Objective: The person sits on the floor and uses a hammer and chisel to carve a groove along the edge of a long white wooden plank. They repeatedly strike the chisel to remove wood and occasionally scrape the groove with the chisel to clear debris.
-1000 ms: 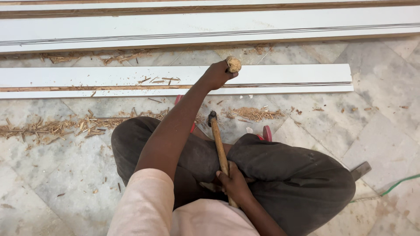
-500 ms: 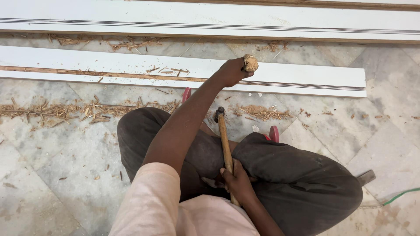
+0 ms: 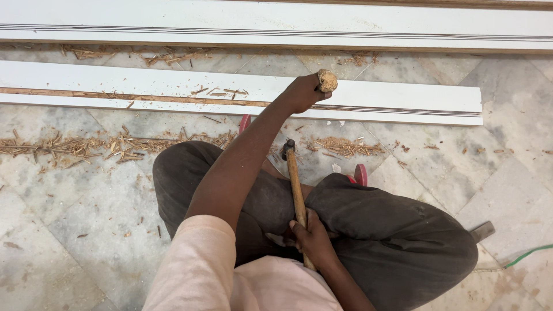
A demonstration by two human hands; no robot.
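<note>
My left hand (image 3: 300, 93) reaches forward and grips a tool with a rounded, worn wooden top (image 3: 326, 80), held against the near white board (image 3: 403, 98). The tool's lower end is hidden by the hand. A dark groove line runs along that board, exposing bare wood on its left part. My right hand (image 3: 311, 236) is closed around the wooden handle of a hammer (image 3: 295, 184) above my lap, its dark head (image 3: 288, 147) pointing forward, well short of the left hand. I sit cross-legged in dark trousers on the marble floor.
A second long white board (image 3: 276, 26) lies farther back, parallel to the first. Wood shavings (image 3: 86, 147) are strewn along the floor at left and in a small pile (image 3: 345, 145) ahead of my knee. A green cable (image 3: 527, 256) crosses the floor at right.
The view has swung a little to the left, so the boards sit lower and further right in frame. Both hands keep their grips and much the same pose.
</note>
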